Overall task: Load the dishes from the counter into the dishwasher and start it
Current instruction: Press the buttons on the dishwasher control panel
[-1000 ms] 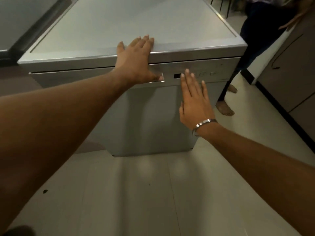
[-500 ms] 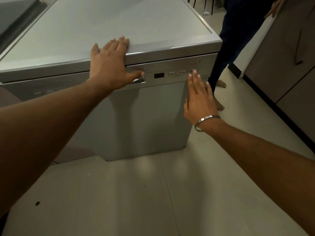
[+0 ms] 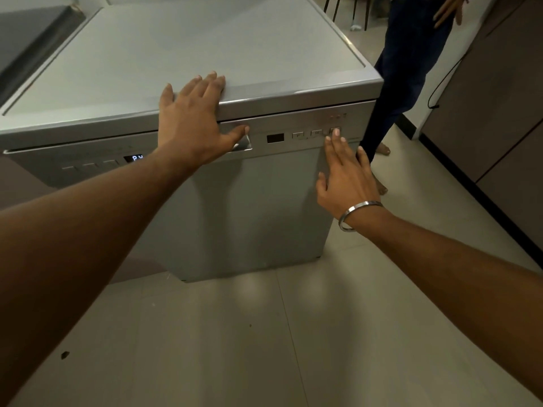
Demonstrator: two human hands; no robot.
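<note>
Item, nearest: right hand (image 3: 342,174), steel bangle (image 3: 357,215) at the wrist, fingers straight and together, holding nothing, palm laid against the upper door face; its fingertips (image 3: 336,133) rest on the rightmost button (image 3: 334,131) of the control strip. Item: left hand (image 3: 192,118), fingers extended flat over the front lip of the top panel (image 3: 205,54), thumb lying across the recessed door handle (image 3: 239,139); relaxed, gripping nothing. Item: dishwasher (image 3: 249,201), freestanding, door closed, on pale floor tiles (image 3: 235,333); the control strip runs left to right just under the lid, carrying a lit display (image 3: 133,158) at far left, a dark window (image 3: 275,138) and a row of buttons right of the handle. Governing relation: the button row lies straight ahead of the right hand along the strip's long axis, so that hand, not the left, appears placed for the start press. Item, farthest: a bystander's leg (image 3: 402,83) beside the machine's right corner; dark cabinets (image 3: 499,98) beyond.
</note>
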